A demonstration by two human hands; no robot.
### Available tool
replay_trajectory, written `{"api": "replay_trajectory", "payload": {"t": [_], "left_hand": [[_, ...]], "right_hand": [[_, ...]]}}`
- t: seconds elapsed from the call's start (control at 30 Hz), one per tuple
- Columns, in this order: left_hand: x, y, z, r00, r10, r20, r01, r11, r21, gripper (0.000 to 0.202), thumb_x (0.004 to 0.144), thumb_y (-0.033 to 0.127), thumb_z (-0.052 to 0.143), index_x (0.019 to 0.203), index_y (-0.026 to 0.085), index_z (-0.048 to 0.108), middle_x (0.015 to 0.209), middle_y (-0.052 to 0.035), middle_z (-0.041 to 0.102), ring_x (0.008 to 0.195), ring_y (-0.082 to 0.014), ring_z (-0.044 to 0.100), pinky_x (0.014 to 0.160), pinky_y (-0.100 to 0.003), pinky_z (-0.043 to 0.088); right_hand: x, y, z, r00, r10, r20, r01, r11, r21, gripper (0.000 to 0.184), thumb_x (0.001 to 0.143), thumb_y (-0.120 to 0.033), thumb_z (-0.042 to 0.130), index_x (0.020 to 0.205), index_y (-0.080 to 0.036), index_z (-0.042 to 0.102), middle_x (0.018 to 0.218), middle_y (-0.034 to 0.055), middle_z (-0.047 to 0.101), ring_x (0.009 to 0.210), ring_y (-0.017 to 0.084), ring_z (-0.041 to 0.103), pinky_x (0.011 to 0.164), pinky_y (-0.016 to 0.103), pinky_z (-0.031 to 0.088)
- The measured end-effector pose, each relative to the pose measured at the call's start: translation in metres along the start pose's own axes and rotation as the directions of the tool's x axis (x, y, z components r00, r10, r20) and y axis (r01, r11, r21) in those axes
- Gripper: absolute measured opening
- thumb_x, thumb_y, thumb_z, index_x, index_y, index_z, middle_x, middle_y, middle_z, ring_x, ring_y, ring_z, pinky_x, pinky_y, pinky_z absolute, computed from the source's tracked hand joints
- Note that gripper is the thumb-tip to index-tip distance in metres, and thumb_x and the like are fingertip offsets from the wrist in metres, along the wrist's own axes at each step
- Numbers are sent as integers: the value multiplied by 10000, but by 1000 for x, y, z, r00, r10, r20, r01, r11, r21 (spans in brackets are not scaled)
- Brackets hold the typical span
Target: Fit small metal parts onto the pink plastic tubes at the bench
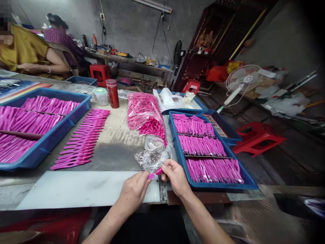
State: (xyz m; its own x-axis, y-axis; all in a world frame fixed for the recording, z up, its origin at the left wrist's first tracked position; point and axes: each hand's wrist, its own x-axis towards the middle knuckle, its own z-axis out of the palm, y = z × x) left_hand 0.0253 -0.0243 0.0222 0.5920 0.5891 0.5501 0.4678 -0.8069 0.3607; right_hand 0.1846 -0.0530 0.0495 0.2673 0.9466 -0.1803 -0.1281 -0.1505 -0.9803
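The left hand is closed in a pinch on one end of a small pink plastic piece, thumb and fingertips pressed together on it. The right hand meets it from 3 o'clock, its fingers curled and pinching a second pink piece that touches the first; the two pieces sit between the hands, just above the near edge of the desk. Under the left hand lies a pale white sheet that covers the front of the desk.

At 12 o'clock from the hands, just beside them, is a crumpled clear bag of small metal parts, with a small clear box behind it. Farther at 12 o'clock stands a large clear bag of pink pieces. At 2 o'clock, near the right hand, a blue tray holds three rows of pink pieces. At 10 o'clock a fanned row of pink pieces lies on the desk, and beyond it, at 9 to 10 o'clock, a larger blue tray is filled with more. A red canister and a lidded white tub stand at 11 o'clock. Two people sit far off at 10 o'clock.
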Motion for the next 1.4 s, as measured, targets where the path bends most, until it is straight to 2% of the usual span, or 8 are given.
{"api": "replay_trajectory", "payload": {"t": [0.2,0.37,0.57,0.97,1.4], "left_hand": [[-2,0,-1,999,-25,27,26,999,-34,176,858,206,342,939,148,487,668,-30,536,591,-123,537,533,-219,443],[-3,4,-7,996,-40,77,43,999,-31,185,861,209,325,885,157,501,645,-22,524,564,-117,526,516,-212,433],[-5,7,-10,988,-64,143,68,998,-18,200,862,206,309,852,161,503,640,-16,507,542,-112,505,496,-204,412],[-15,6,-9,976,-87,198,93,995,-23,194,867,228,316,899,158,494,669,-19,514,569,-117,504,530,-215,416],[-17,6,-9,970,-98,222,105,994,-19,216,872,240,304,886,158,503,667,-20,513,569,-120,503,535,-220,421]], "right_hand": [[-4,4,-2,1000,23,-14,-22,997,68,244,664,-356,635,674,-170,478,468,-55,551,429,68,479,444,176,364],[-8,9,-4,1000,16,26,-21,981,194,211,632,-286,675,703,-177,508,640,-36,609,533,74,544,530,188,433],[-16,13,-6,995,-48,88,25,970,243,140,660,-235,660,725,-184,547,747,-27,615,619,77,570,605,193,461],[-20,18,-9,986,-109,123,98,991,88,95,692,-246,630,745,-191,574,763,-12,602,687,96,567,666,213,455],[-22,17,-11,979,-153,136,163,984,-66,77,722,-249,592,767,-193,564,783,1,591,706,110,557,657,221,450]]}}
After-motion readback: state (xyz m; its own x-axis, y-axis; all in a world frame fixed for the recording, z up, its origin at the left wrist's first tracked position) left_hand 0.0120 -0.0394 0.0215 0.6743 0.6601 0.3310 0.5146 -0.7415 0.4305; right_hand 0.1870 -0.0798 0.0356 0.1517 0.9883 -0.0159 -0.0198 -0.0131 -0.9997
